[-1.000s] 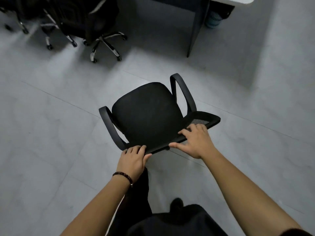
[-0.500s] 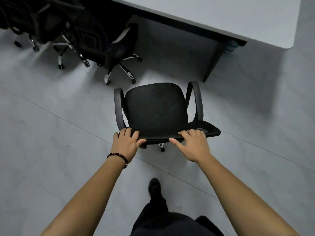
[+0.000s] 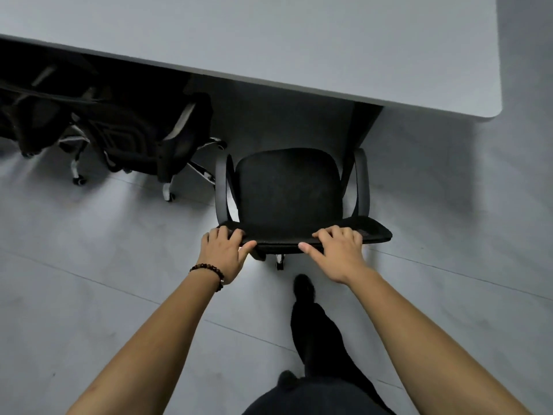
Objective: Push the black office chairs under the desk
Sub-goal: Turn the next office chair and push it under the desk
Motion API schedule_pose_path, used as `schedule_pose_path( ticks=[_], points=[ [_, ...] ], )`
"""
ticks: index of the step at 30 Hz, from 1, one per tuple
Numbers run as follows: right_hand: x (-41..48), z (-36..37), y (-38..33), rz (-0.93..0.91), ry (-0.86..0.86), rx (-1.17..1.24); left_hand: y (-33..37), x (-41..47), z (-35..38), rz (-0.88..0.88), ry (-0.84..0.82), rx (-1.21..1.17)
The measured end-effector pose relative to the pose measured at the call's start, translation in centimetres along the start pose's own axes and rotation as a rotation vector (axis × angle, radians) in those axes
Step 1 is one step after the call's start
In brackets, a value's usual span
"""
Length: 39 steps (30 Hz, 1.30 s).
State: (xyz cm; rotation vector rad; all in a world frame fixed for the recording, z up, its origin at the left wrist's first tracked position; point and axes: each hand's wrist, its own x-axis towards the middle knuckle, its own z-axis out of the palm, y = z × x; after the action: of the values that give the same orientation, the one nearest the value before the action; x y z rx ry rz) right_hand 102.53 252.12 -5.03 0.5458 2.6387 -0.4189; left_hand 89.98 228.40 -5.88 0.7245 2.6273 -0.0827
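My left hand (image 3: 224, 254) and right hand (image 3: 339, 250) grip the black mesh office chair (image 3: 288, 190) by its backrest; I'd push evenly, missing the dark leg (image 3: 363, 127) of the grey desk (image 3: 269, 40).

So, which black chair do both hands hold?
The near chair, with loop armrests: left hand and right hand grip its backrest. The other chairs stand untouched at left, partly under the desk.

three black office chairs (image 3: 288, 190) (image 3: 143, 145) (image 3: 30, 127), one desk (image 3: 269, 34), two hands (image 3: 223, 253) (image 3: 338, 253), one bracelet (image 3: 209, 272)
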Motion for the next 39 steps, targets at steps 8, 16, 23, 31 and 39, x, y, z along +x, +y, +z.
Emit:
schedule_pose_path(
  ticks=[8,16,23,31,39],
  points=[
    [9.3,-5.8,2.6,0.027,-0.034,0.027,2.1,10.3,-5.3,0.026,-0.048,0.002],
    [14.3,-8.1,-0.4,0.101,-0.052,0.085,-1.0,17.4,-8.9,0.092,-0.027,0.053],
    [17.6,-8.2,-6.6,0.225,0.011,0.169,-7.1,22.8,-11.5,0.231,-0.023,0.083],
    [20.4,-7.7,-15.2,0.393,0.043,0.227,-13.9,27.9,-14.2,0.327,-0.067,0.055],
    [19.1,-6.7,-14.6,0.434,0.102,0.312,-14.7,27.3,-15.0,0.309,-0.096,0.069]
  ],
)
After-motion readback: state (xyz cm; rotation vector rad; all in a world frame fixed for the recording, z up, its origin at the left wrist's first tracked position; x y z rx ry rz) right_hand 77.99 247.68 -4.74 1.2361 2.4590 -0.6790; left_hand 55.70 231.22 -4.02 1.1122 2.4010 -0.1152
